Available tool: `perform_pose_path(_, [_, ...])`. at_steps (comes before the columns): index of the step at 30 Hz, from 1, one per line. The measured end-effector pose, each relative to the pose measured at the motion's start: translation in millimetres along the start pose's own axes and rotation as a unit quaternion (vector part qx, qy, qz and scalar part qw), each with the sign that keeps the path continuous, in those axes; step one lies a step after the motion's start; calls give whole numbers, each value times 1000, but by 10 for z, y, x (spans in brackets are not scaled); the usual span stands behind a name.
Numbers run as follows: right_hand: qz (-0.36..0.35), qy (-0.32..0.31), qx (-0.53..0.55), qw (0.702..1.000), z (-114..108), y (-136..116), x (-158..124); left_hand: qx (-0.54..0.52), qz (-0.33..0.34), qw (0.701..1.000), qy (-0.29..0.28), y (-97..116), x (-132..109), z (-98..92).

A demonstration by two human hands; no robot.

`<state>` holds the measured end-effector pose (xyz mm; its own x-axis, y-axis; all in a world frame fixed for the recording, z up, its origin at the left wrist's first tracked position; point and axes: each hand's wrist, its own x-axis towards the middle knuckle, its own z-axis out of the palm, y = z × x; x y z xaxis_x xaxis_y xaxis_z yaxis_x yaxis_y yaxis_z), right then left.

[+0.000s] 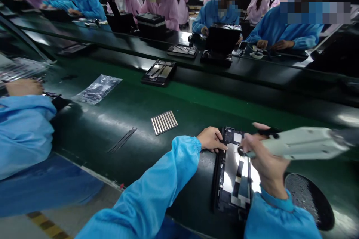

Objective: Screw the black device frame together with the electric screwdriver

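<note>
An opened tablet-like device (pixel 234 179) lies on the dark green bench in front of me, its metal plates and circuit board showing. My left hand (pixel 211 139) rests curled on the device's upper left corner, fingers pressed on its edge. My right hand (pixel 263 157) is wrapped round a pale grey electric screwdriver (pixel 301 142), whose tip points down at the device's top area. Both arms wear light blue sleeves.
A strip of silver bars (pixel 164 122) and thin black rods (pixel 122 140) lie to the left. A round dark tray (pixel 310 198) sits at right. A plastic bag (pixel 97 89) and another device (pixel 159 72) lie farther off. A co-worker's blue sleeve (pixel 24 130) is at left; several people work opposite.
</note>
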<state>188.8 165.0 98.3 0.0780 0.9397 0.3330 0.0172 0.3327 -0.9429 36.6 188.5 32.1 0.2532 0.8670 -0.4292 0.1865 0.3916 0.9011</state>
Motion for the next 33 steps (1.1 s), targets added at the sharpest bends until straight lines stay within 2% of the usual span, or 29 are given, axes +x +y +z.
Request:
perform_pose_path(3, [29, 57, -27, 998, -406, -211, -37, -35, 15, 999, 2, -73, 6, -21])
perform_pose_path(6, [90, 114, -62, 987, -915, -263, -114, -14, 55, 998, 18, -127, -6, -46])
perform_pose_path(10, [78, 192, -56, 977, -1480, -94, -241, -5, 53, 998, 22, -100, -56, -46])
perform_pose_path(13, [30, 199, -9, 979, -1692, 91, -321, 8, 39, 999, 32, -51, -93, -44])
perform_pose_path(19, [26, 228, -4, 973, -1729, 306, -372, 40, 26, 999, 5, -15, -248, -20])
perform_pose_path(23, [24, 216, -24, 976, -1708, 324, -356, 45, 22, 999, 18, -28, -308, 9])
perform_pose_path(30, [4, 186, -13, 983, -1657, 381, -350, 48, 20, 998, 44, -42, -283, 7])
perform_pose_path(33, [16, 180, -23, 983, -1607, 363, -345, 49, 17, 997, 50, -41, -285, 12])
